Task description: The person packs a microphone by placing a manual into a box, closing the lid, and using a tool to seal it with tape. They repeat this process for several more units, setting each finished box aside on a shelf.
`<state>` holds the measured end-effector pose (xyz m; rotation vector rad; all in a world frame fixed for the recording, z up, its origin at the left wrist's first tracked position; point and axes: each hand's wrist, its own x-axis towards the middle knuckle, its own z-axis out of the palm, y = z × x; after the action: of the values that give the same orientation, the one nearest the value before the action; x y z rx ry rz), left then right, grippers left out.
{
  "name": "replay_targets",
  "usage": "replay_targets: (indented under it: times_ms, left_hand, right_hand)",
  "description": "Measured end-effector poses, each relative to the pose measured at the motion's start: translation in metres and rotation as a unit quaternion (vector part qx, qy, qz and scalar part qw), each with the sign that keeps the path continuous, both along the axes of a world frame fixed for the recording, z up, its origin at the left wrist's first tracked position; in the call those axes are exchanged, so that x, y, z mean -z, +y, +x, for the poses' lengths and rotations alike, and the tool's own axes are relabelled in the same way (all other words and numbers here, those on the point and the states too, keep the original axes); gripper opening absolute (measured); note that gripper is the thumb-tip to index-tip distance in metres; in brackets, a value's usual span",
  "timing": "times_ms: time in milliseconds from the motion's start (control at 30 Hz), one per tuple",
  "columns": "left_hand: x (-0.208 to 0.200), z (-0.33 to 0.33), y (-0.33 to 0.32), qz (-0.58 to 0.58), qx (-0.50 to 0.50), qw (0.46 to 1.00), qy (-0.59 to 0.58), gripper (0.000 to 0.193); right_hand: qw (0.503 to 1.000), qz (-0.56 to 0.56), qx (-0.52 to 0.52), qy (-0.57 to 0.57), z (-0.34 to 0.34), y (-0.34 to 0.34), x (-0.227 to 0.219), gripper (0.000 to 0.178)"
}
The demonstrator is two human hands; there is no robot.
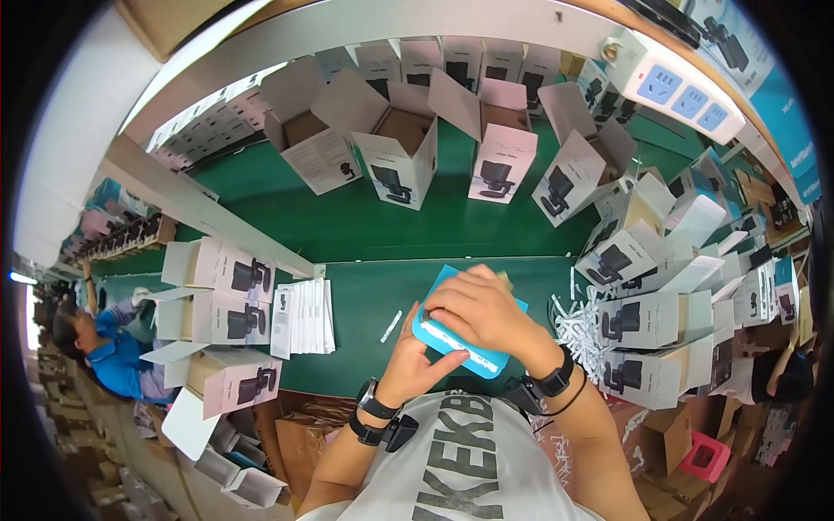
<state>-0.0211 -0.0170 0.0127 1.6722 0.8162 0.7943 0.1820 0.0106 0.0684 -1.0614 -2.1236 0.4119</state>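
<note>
A small bright blue box (493, 363) is held above the green table just in front of my body. White paper shreds show along its near opening. My left hand (412, 368) grips the box from its left side, with the thumb stretched along the near edge. Over the top lies my right hand (483, 311), its fingers bent onto the box near the opening. Parts of the box are hidden under that hand. A loose white paper strip (391, 326) lies on the table left of my hands.
White paper shreds (580, 332) are heaped at the right. A stack of white leaflets (306, 318) lies left, beside open printed cartons (240, 319). More open cartons (504, 165) line the far shelf and right side. A power strip (678, 90) hangs upper right. A person in blue (113, 352) sits far left.
</note>
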Motion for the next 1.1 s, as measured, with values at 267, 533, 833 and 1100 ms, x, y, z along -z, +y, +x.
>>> replay_targets:
  times_ms: [267,533,833,1100]
  left_hand:
    - [0.003,-0.006,0.003,-0.052,0.026,0.998,-0.021,0.045]
    - [0.007,-0.003,0.008,0.004,0.016,1.000,-0.020,0.053]
    - [-0.007,-0.001,0.003,0.030,-0.137,0.986,-0.093,0.068]
    - [-0.021,-0.027,0.038,0.064,0.142,0.985,0.068,0.074]
  right_hand:
    - [0.999,-0.005,-0.013,0.046,-0.015,0.008,0.012,0.008]
    - [0.997,-0.052,-0.025,0.044,0.001,-0.008,0.001,0.014]
    - [0.941,-0.141,0.109,0.289,0.072,-0.067,0.004,0.019]
    - [0.871,-0.357,0.294,0.165,0.082,-0.167,0.016,0.060]
